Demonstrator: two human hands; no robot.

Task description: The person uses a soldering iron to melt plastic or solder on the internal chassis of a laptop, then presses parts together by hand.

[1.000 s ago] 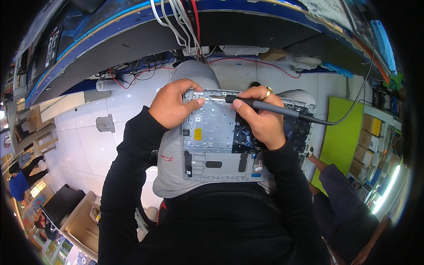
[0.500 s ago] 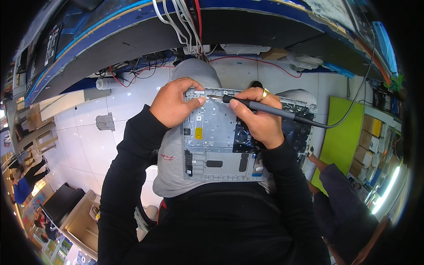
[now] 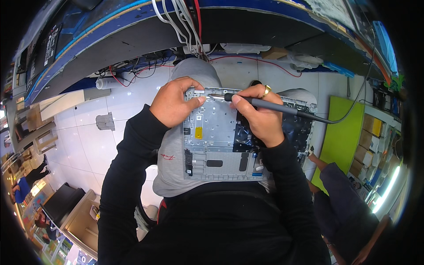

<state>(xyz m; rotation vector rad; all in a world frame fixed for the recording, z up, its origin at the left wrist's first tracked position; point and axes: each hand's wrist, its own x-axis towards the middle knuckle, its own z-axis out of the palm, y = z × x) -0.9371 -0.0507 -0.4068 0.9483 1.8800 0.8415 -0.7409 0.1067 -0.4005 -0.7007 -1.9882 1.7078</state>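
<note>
A silver laptop palmrest cover (image 3: 216,128) lies inner side up across my lap, with black film over its right part and a yellow sticker (image 3: 198,133) on the left. My left hand (image 3: 174,104) grips its far left corner, thumb on top near the edge. In my right hand (image 3: 260,115) is a dark grey corded soldering iron (image 3: 276,107), held like a pen. The iron's metal tip points left and reaches the far edge strip, close to my left thumb. Whether the tip touches the metal cannot be made out.
The iron's cable (image 3: 360,95) loops up along the right. Ahead stands a blue-edged bench (image 3: 247,20) with white cables (image 3: 179,22) hanging down. A green panel (image 3: 340,137) leans at right, near another person's legs (image 3: 340,190). An open drawer unit (image 3: 81,225) stands at lower left.
The soldering iron and my right hand have shifted very slightly, and the iron's rear end dips a little lower to the right. My left hand and the cover stay in place.
</note>
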